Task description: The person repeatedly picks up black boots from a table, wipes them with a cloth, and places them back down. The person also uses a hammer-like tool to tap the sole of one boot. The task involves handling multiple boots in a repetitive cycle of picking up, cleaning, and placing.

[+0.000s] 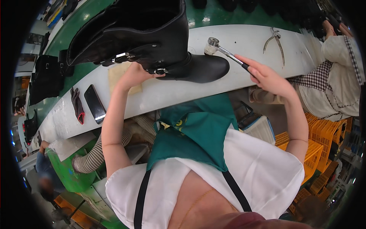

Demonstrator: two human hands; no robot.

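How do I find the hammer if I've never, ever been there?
Start at the long white table, where the left hand holds a big black boot. By its rounded toe, the right hand grips the hammer, which has a stubby, pale head on a thin, shiny shaft. Unlike the pliers lying nearby, it's held in a hand.

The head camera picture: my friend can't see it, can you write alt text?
Left hand holding a tall black boot at a white table, right hand holding a hammer near its toe. Pliers, a phone and a glove lie nearby.
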